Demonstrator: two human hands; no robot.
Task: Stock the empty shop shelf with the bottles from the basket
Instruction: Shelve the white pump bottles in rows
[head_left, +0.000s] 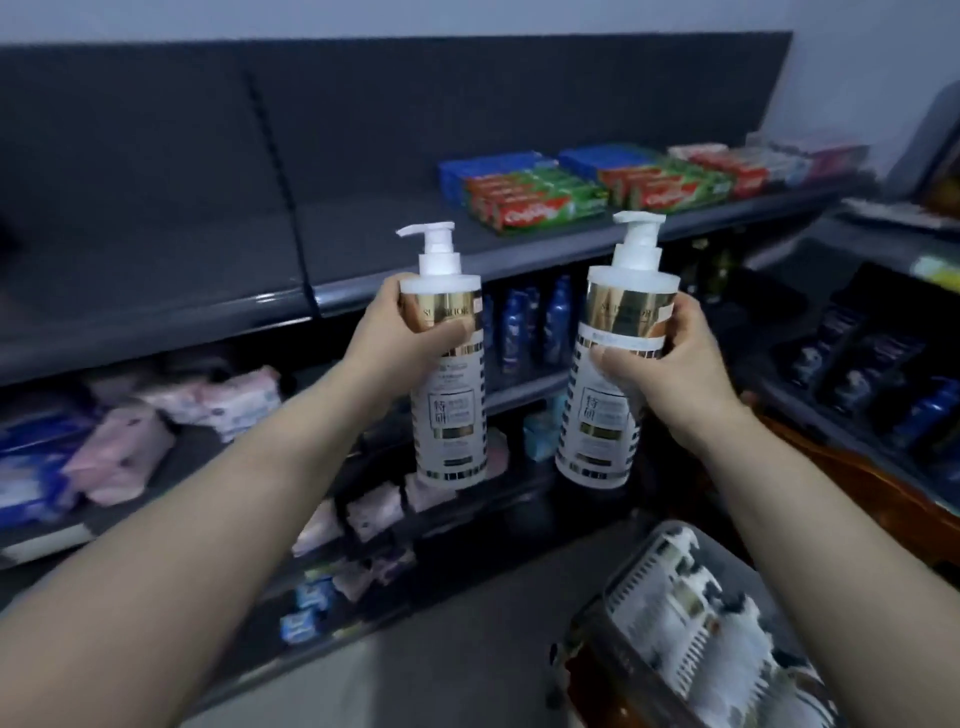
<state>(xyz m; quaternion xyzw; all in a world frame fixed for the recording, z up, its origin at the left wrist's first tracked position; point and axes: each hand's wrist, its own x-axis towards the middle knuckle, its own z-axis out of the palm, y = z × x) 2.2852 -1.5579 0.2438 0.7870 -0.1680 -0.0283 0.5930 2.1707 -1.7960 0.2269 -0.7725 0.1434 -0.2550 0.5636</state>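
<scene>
Both are looking like stiff, glossy plastic pump bottles, probably full and fairly heavy, so a light pinch may be letting them slip. The pump heads seem the weak part, so a grip around the upper body is suiting them best. The left hand (410, 332) is wrapping fingers and thumb round the gold band of the left bottle (449, 395); the right hand (670, 358) is gripping the right bottle (608, 395) likewise. Both forearms are reaching forward and up, holding the bottles upright in the air before the front edge of the shelf (389, 244), with toothpaste boxes (535, 205) lying toward its right end. More bottles are lying in the basket (597, 623) below.
</scene>
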